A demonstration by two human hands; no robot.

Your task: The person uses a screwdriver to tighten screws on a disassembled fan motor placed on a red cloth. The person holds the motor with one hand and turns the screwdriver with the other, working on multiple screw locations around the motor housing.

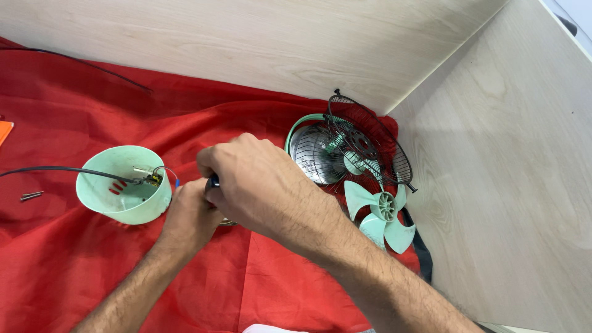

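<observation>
My right hand (259,182) is closed around a dark tool handle (212,181), only its end showing at the fist's left side. My left hand (190,217) sits just below it, curled against a part that both hands hide; what it grips cannot be seen. Just left of the hands lies a mint-green round plastic housing (123,197) on its side, with wires and a small board (151,179) inside and a black cable (55,171) running out to the left.
A red cloth (92,111) covers the work surface. At the right lean a black wire fan guard (364,145), a chrome-backed green-rimmed grille (311,154) and a mint fan blade (382,213). Two screws (31,196) lie at far left. Pale wooden walls (493,154) close the back and right.
</observation>
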